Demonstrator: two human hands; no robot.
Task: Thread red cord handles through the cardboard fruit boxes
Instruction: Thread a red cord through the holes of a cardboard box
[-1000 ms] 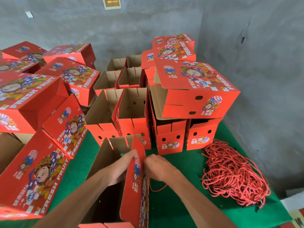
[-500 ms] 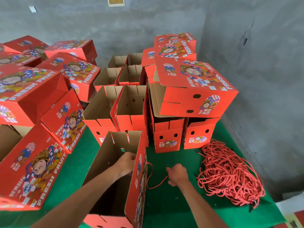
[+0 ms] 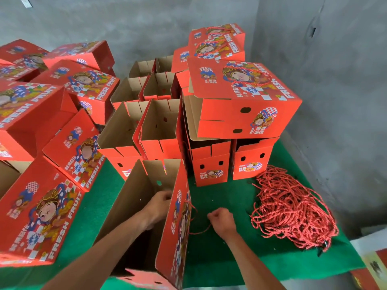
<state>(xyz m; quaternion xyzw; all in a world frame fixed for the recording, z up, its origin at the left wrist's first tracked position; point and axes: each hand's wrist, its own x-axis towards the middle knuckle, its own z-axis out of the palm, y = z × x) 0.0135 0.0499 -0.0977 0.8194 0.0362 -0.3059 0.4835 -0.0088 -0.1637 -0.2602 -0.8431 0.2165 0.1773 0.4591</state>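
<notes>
Two hands work at one open box (image 3: 134,208) in the lower middle of the frame, standing on a green mat (image 3: 230,254). The left hand (image 3: 158,208) is down inside the box, with its fingers bent against the inside of the red printed wall; I cannot tell if they hold anything. The right hand (image 3: 222,219) is outside, just right of that wall, with its fingers curled tight around a red cord (image 3: 199,230). The cord comes out of the wall near the top, hangs in a loop down to the mat, and runs up into the right fist. A big pile of red cords (image 3: 293,212) lies on the mat at the right, apart from the right hand. More boxes (image 3: 240,101) are stacked behind and at the left. Half a second ago the right hand was a bit higher and farther from the box; now it sits lower and closer, and the loop hangs slacker. The left hand has stayed inside the box.
</notes>
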